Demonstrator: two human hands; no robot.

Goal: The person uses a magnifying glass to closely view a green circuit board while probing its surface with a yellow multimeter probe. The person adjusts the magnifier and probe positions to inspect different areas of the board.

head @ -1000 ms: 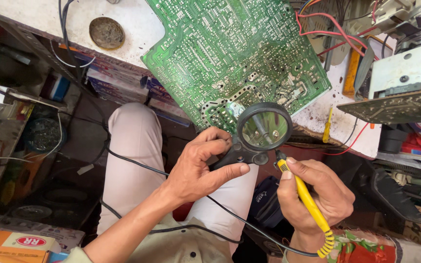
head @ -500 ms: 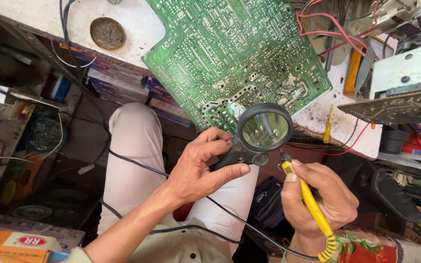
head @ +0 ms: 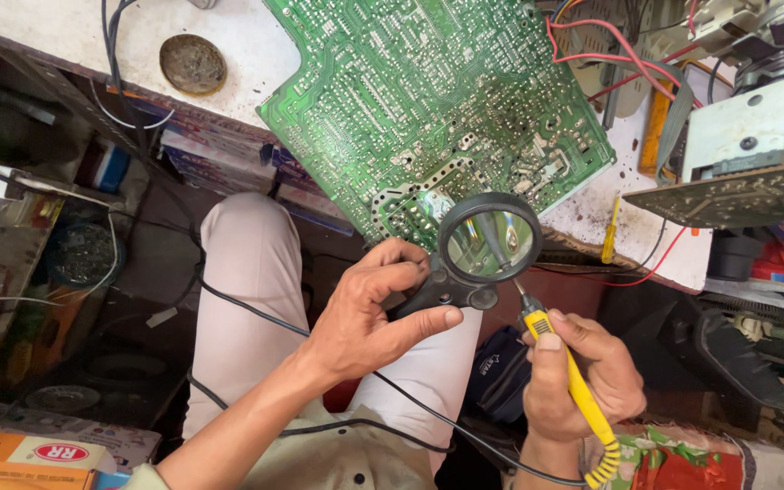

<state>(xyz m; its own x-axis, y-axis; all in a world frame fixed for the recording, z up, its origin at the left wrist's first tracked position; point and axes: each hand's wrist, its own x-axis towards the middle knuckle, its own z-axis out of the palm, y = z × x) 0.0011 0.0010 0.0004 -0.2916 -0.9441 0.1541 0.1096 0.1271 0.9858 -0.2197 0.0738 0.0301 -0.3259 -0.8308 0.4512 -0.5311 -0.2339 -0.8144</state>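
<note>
A large green circuit board (head: 428, 100) lies solder side up on the white bench, its near corner hanging over the edge. My left hand (head: 369, 313) grips the black handle of a round magnifying glass (head: 489, 239) held over that near corner. My right hand (head: 583, 377) holds a yellow-handled soldering iron (head: 573, 386). Its metal tip points up under the lens toward the board and shows magnified through the glass. A black cord runs from the iron across my lap.
A round rusty tin lid (head: 192, 63) sits on the bench at the left. Red wires (head: 610, 68), a second board (head: 737, 195) and metal parts crowd the right. Shelves of clutter stand at the left, and an orange box (head: 34, 452) lies at bottom left.
The lens and the iron have shifted slightly; my right hand has edged a little to the right and down. Both grips are unchanged.
</note>
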